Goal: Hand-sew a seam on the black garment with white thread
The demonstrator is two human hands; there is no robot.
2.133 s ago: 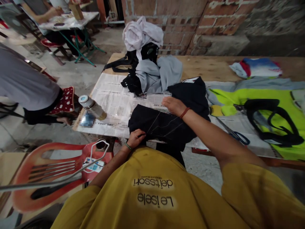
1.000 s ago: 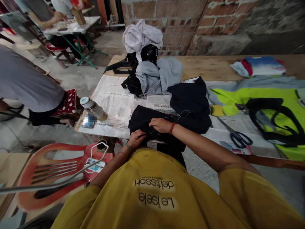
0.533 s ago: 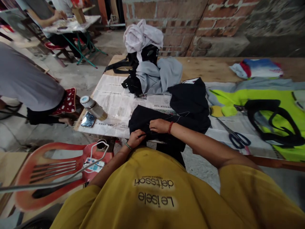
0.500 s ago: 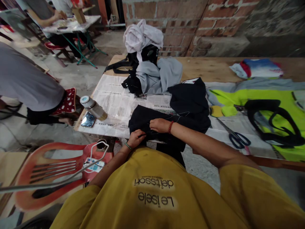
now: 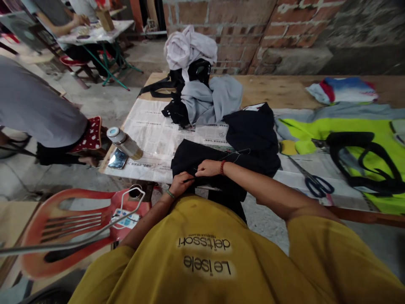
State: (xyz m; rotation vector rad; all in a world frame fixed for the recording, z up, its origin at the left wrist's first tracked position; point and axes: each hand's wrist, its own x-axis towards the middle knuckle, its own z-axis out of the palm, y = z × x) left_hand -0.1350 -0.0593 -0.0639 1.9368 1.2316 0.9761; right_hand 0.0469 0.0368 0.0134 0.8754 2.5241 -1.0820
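A dark navy garment (image 5: 253,131) lies in folds over the table's near edge, in front of my body. My left hand (image 5: 181,183) is closed on the near left edge of this cloth. Just to its right, my right hand (image 5: 209,168) is pinched low over the fabric, with a thin glint like a sewing needle at its fingertips. Behind that wrist a pale thread (image 5: 243,153) loops loosely across the garment. The two hands are close together, and the fingertips are small and partly hidden.
Scissors (image 5: 311,179) and a yellow-green garment (image 5: 341,128) lie on the right. Grey cloth (image 5: 211,99) is heaped at the back. A bottle (image 5: 124,143) and a phone (image 5: 117,158) sit left, above a red chair (image 5: 66,198). A seated person (image 5: 38,105) is at far left.
My right hand has shifted slightly left and down, closer to my left hand. My left hand keeps its hold on the cloth.
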